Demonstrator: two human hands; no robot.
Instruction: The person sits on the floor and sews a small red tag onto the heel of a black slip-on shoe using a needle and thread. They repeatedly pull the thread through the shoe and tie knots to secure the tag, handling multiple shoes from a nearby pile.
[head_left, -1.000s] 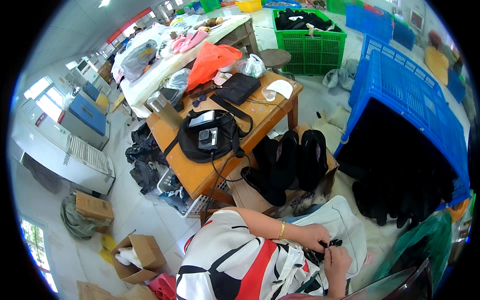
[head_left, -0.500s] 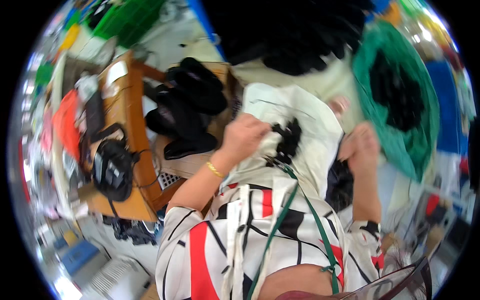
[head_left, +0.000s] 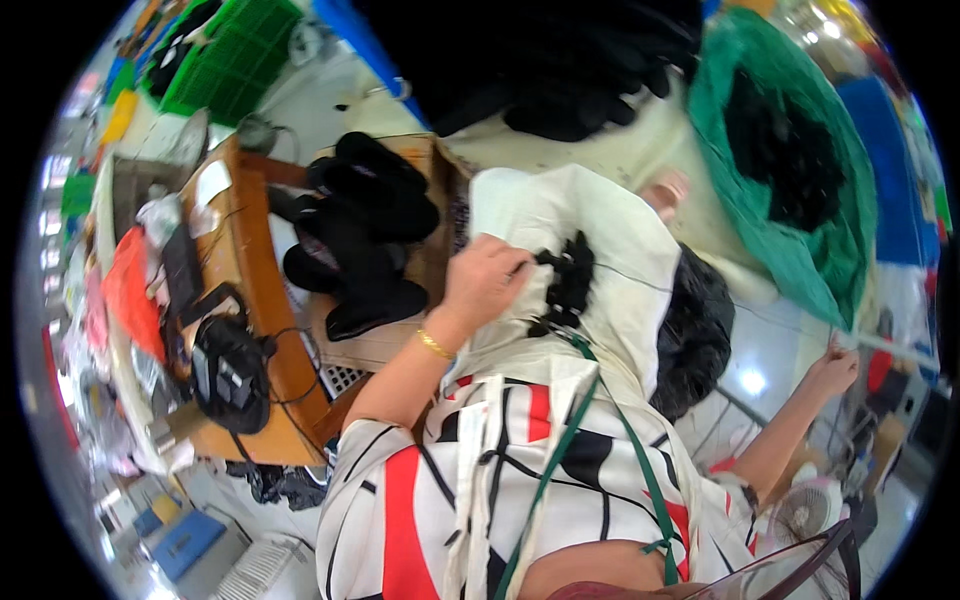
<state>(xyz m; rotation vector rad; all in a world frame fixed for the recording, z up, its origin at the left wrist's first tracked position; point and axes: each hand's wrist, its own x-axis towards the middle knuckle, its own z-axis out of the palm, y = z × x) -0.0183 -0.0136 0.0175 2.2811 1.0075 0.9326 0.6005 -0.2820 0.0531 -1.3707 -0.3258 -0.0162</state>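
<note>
A white cloth apron (head_left: 625,330) covers my lap, with a small heap of black fabric scraps (head_left: 570,285) on it. My left hand (head_left: 490,278), with a gold bracelet at the wrist, is closed in a pinch at the heap's left edge. A small black piece shows at its fingertips. Far out to the right, my right hand (head_left: 835,370) is closed with the fingers pressed together. A thin dark thread (head_left: 635,280) runs across the apron from the left hand's side toward the right hand, which appears to grip its end.
Black padded items (head_left: 365,225) fill a cardboard box on the left, beside a wooden table (head_left: 275,370). A green sack (head_left: 850,265) of black scraps stands at the right. A black plastic bag (head_left: 695,335) lies beside my lap. Black material (head_left: 560,60) is piled ahead.
My right hand has swung outward to the right and lower, away from the lap, with the thread stretched. My left hand stays pinched beside the black scraps.
</note>
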